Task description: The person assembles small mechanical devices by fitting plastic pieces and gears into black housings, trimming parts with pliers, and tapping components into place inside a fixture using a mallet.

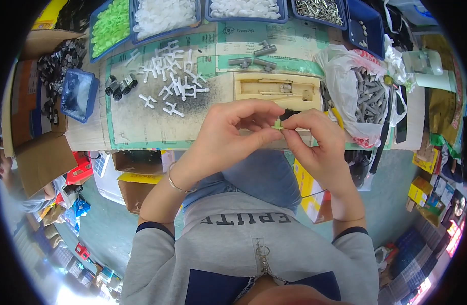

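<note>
A small green plastic part [277, 123] is held up near the front edge of the table. My right hand [317, 142] pinches it between thumb and index finger. From the other side, the thumb and fingers of my left hand [233, 124] close in on the same part, the thumb tip touching it. Behind my hands sits a cream-coloured fixture block [276, 85] with a long recess. White cross-shaped plastic pieces [172, 71] lie scattered to the left, and a few grey plastic pieces [253, 62] rest beyond the block.
Blue bins along the back hold green pieces [110, 28], white pieces [165, 18] and metal pins [319, 10]. A plastic bag of grey parts [368, 94] stands right. Left are small black parts [120, 86], a blue tub [78, 95] and a cardboard box [43, 157].
</note>
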Tool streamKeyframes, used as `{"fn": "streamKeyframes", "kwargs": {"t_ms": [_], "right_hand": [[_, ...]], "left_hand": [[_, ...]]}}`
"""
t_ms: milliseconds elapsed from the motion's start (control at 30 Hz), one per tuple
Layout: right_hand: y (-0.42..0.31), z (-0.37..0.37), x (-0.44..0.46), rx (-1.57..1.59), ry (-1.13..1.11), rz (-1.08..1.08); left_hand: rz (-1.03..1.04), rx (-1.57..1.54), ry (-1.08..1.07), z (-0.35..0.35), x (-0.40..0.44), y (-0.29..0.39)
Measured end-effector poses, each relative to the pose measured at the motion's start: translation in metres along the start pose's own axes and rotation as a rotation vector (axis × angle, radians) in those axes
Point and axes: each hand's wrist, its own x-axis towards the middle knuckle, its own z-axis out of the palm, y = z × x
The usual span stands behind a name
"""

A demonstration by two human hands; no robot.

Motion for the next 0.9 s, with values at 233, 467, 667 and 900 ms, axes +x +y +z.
{"fn": "streamKeyframes", "kwargs": {"t_ms": [233,467,667,900], "right_hand": [[0.003,0.002,0.000,0.036,-0.006,0.043],[0.005,-0.003,0.002,0.008,-0.017,0.050],[0.010,-0.005,0.001,-0.031,-0.022,0.083],[0.015,0.000,0.000,-0.075,-0.076,0.073]], "left_hand": [[-0.019,-0.020,0.007,-0.001,0.002,0.000],[-0.032,-0.069,0.016,0.001,0.004,-0.002],[0.004,-0.005,0.040,-0.001,0.005,-0.006],[0.007,0.044,0.065,0.000,0.006,-0.008]]}}
